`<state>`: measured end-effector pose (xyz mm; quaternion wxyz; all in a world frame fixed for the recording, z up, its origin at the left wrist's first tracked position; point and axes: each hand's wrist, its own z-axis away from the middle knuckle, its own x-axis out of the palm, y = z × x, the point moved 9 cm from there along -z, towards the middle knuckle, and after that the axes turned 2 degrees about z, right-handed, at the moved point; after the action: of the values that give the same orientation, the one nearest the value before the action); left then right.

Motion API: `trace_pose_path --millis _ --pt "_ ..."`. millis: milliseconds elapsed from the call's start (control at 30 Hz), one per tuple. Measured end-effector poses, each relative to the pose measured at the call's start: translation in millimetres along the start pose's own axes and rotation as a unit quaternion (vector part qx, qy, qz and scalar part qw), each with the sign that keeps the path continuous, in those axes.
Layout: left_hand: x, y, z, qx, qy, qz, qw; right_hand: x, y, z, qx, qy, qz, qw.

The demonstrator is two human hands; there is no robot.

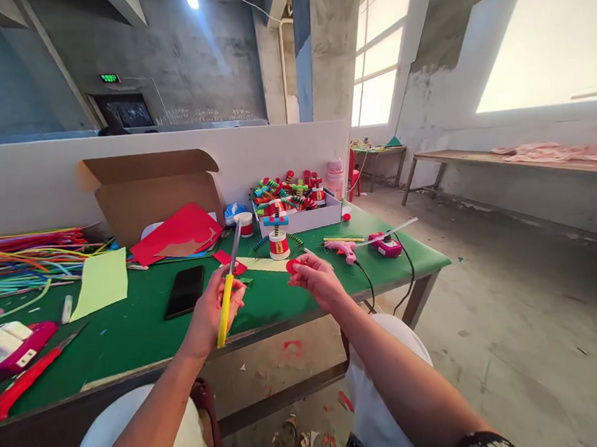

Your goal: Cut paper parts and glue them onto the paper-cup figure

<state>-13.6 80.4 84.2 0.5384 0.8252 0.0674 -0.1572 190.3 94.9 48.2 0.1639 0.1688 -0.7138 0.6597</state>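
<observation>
My left hand (209,306) is closed around a pair of scissors (225,312) with yellow handles, its blades pointing up and away from me. Between the fingertips of my right hand (318,280) is a small red paper disc (291,267). Just beyond both hands stands a paper-cup figure (279,244) with a red and white body, a blue bar across the top and coiled pipe-cleaner arms. A red paper scrap (229,262) and a pale yellow strip (265,263) lie on the green table between my hands and the figure.
A white box (303,218) full of similar figures stands at the back. Rightward lie a pink glue gun (345,249) and a power strip (385,244) with cords. Leftward are a black phone (185,292), red-handled scissors (32,379), pipe cleaners (33,265) and an open cardboard box (156,193).
</observation>
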Motion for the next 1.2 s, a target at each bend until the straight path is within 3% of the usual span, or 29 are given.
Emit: trace_pose_path --millis 267,467,633,700,867,1000,1200 --pt "24.8 -5.9 -6.6 -0.102 0.0 0.197 0.975 28.7 21.4 -6.3 0.026 -0.029 -0.005 0.999" --pt "25.6 -5.3 -13.6 -0.098 -0.025 0.212 0.972 42.2 24.4 -3.6 0.016 -0.064 0.084 0.994" --pt "32.7 -10.2 -10.7 -0.139 -0.063 0.196 0.969 47.1 26.7 0.9 0.023 -0.092 0.108 0.99" --pt "31.7 -8.8 -12.1 -0.135 -0.027 0.214 0.967 43.7 27.2 1.0 0.026 -0.064 0.061 0.996" --pt "23.2 -2.2 -14.7 -0.076 0.136 0.307 0.939 47.9 39.6 4.8 0.064 -0.011 -0.109 0.992" --pt "29.5 -0.8 -13.7 -0.077 0.147 0.343 0.925 57.3 39.4 10.1 0.032 0.019 -0.146 0.989" --pt "31.1 8.9 -8.7 -0.067 0.133 0.348 0.926 64.4 34.8 17.8 0.009 0.033 -0.137 0.99"
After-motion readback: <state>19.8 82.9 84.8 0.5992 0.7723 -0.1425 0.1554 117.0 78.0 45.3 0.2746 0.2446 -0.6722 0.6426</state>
